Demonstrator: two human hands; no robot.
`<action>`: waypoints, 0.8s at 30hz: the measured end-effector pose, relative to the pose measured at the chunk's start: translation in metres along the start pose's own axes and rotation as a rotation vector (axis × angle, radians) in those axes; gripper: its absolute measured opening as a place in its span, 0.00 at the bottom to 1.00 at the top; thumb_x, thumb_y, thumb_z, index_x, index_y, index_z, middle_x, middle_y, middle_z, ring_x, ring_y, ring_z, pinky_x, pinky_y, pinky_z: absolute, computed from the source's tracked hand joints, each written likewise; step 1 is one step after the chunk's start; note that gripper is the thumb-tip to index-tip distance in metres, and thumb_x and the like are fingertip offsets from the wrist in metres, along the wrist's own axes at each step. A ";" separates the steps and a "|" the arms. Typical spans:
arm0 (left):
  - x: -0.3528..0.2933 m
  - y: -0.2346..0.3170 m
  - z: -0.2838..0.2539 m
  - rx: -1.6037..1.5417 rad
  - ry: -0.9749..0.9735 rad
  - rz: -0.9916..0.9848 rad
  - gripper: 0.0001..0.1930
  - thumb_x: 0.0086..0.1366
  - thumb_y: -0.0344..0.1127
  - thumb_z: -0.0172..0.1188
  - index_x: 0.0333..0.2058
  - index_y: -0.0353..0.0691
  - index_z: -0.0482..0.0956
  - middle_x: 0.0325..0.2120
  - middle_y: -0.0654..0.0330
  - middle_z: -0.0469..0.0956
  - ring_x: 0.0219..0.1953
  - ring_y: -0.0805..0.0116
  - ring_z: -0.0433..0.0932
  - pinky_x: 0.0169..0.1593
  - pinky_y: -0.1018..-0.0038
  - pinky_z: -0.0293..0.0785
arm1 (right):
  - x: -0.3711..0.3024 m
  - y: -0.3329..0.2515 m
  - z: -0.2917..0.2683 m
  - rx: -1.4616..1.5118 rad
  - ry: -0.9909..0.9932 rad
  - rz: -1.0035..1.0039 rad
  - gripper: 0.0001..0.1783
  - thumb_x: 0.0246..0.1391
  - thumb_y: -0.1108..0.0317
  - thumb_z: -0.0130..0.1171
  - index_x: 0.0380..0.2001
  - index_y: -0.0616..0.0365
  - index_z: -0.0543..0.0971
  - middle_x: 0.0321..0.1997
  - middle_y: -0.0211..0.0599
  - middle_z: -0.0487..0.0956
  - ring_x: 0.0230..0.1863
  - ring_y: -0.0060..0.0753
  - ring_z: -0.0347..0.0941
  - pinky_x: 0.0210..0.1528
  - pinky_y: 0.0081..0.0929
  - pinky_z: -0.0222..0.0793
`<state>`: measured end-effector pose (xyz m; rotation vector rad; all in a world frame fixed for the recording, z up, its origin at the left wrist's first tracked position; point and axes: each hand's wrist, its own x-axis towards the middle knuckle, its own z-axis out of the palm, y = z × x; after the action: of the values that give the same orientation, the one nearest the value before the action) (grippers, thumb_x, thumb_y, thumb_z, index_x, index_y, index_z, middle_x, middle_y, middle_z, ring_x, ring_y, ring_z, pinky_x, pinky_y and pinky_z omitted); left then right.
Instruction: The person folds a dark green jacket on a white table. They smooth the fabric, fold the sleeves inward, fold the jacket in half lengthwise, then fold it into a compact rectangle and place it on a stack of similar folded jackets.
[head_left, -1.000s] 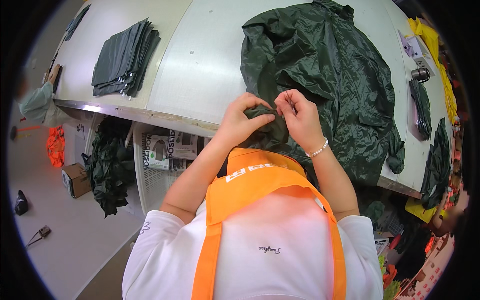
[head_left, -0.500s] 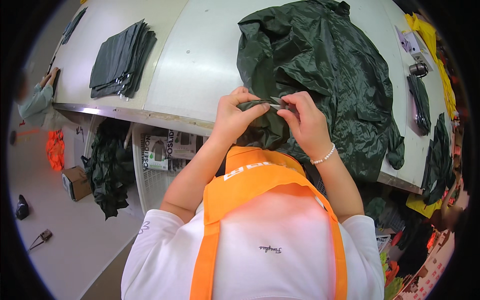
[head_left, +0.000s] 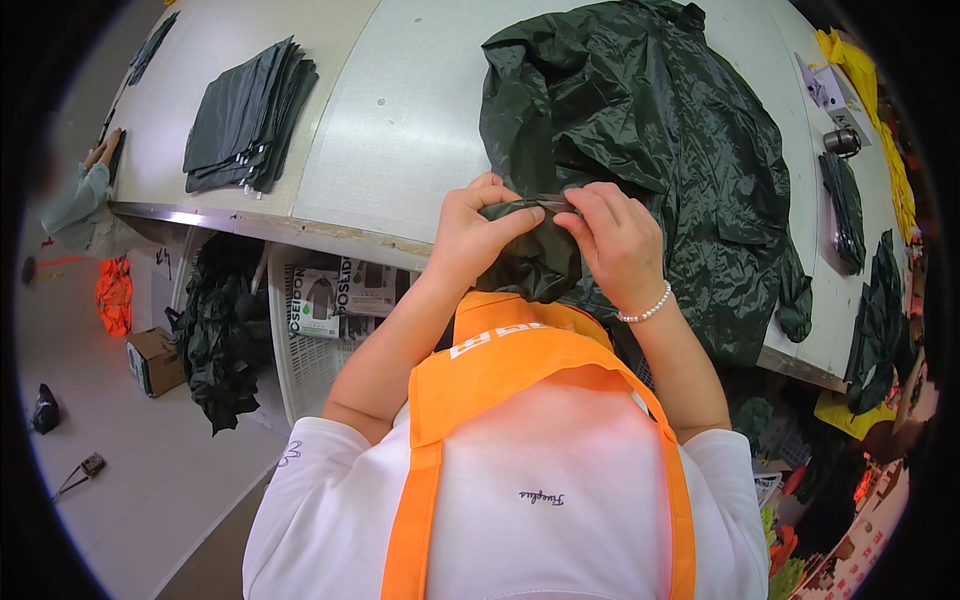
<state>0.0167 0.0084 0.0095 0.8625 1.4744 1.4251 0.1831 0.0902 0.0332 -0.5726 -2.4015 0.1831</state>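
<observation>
A dark green shiny jacket [head_left: 715,150] lies spread over the table, with a loose part hanging at the near edge. My left hand [head_left: 480,225] is closed on a fold of that jacket, thumb pressed on top of the cloth. Pinched in my right hand [head_left: 615,240] are small silver thread snips [head_left: 552,203], mostly hidden by the fingers. Their pointed blades are close together and meet the cloth beside my left thumb. A beaded bracelet circles my right wrist.
Folded dark green garments [head_left: 245,120] form a stack on the table [head_left: 400,110] at the left. Below the edge stands a white basket [head_left: 305,385] with packages. At right are a dark metal cup [head_left: 842,142] and a white box [head_left: 840,100]. Another person's hands [head_left: 100,152] rest far left.
The snips' blades have come together; they stood apart before. Both hands stay at nearly the same place on the cloth.
</observation>
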 end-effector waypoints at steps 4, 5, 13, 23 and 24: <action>0.000 0.004 0.002 -0.005 -0.004 -0.035 0.09 0.48 0.30 0.68 0.23 0.28 0.80 0.25 0.63 0.69 0.29 0.74 0.70 0.33 0.79 0.65 | 0.000 0.003 0.000 -0.039 0.021 -0.040 0.12 0.49 0.64 0.62 0.35 0.55 0.75 0.32 0.29 0.74 0.31 0.30 0.72 0.28 0.25 0.64; 0.000 0.005 0.002 -0.005 -0.003 -0.038 0.09 0.47 0.30 0.68 0.23 0.28 0.80 0.25 0.63 0.69 0.29 0.74 0.70 0.33 0.79 0.65 | 0.000 0.004 0.000 -0.043 0.024 -0.047 0.12 0.49 0.64 0.62 0.35 0.55 0.76 0.32 0.29 0.74 0.30 0.29 0.72 0.28 0.25 0.64; 0.003 0.001 0.003 -0.014 -0.008 -0.065 0.10 0.47 0.30 0.67 0.23 0.27 0.79 0.25 0.63 0.70 0.30 0.73 0.71 0.34 0.78 0.66 | -0.006 0.011 0.005 0.290 0.036 0.245 0.09 0.52 0.67 0.61 0.35 0.57 0.75 0.29 0.30 0.73 0.27 0.26 0.71 0.27 0.22 0.64; 0.003 0.000 0.007 -0.003 -0.008 -0.116 0.10 0.49 0.31 0.67 0.23 0.28 0.78 0.27 0.62 0.72 0.33 0.71 0.72 0.39 0.77 0.66 | 0.045 -0.052 -0.141 2.091 0.052 -0.225 0.12 0.57 0.60 0.46 0.22 0.50 0.65 0.17 0.25 0.60 0.15 0.22 0.57 0.33 0.25 0.61; -0.002 -0.001 0.004 -0.010 0.001 -0.128 0.10 0.49 0.31 0.67 0.23 0.28 0.78 0.28 0.62 0.72 0.33 0.71 0.72 0.39 0.77 0.65 | 0.052 -0.057 -0.151 2.112 0.028 -0.314 0.12 0.57 0.64 0.44 0.19 0.50 0.64 0.16 0.25 0.60 0.14 0.22 0.58 0.37 0.27 0.64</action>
<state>0.0211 0.0077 0.0093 0.7478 1.4950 1.3366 0.2222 0.0600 0.1950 0.7584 -1.0431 2.0136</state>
